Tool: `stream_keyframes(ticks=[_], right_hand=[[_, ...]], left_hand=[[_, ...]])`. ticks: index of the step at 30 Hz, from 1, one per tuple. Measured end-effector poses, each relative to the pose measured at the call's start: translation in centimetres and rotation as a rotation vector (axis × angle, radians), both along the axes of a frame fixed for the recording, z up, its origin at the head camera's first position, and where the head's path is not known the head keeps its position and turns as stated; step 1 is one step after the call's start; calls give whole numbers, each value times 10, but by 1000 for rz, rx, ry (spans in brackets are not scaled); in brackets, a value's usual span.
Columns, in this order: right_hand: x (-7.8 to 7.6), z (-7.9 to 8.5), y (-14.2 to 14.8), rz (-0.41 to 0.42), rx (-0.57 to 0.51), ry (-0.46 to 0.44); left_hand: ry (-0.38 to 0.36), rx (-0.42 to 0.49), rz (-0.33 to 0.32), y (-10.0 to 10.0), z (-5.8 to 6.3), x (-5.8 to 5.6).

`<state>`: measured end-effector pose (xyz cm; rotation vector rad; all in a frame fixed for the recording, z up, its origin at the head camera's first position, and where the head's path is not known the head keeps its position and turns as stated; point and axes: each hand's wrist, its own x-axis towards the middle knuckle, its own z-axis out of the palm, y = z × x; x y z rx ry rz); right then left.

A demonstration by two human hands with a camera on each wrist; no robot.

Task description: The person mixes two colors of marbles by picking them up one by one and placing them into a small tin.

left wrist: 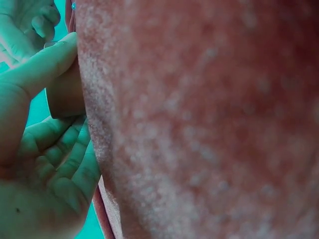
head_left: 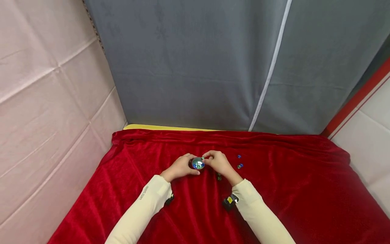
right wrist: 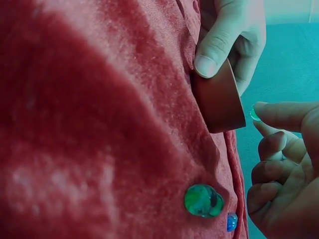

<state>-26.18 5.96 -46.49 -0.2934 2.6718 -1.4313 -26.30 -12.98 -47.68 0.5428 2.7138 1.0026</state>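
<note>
Near the middle of the red velvet cloth (head_left: 289, 176), your left hand (head_left: 181, 167) grips a round, brown, smooth-walled cup (right wrist: 219, 102), thumb on the near side and fingers round the far side. It stands upright on the cloth, and blue and green marbles show inside its shiny interior. Just beside its rim, your right hand (head_left: 218, 163) pinches one small, clear green marble (right wrist: 255, 114) between thumb and fingertip. Beneath that wrist lie dark green glass marbles (head_left: 219, 177); farther right rest small blue glass marbles (head_left: 239, 156).
</note>
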Motion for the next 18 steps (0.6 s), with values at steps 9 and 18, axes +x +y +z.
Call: stream_keyframes(ticks=[9, 18], right_hand=[[-2, -3, -4, -5, 29, -6], [-4, -6, -8, 11, 23, 19]], left_hand=[[0, 0, -10, 1, -4, -1], [0, -3, -3, -1, -2, -1]])
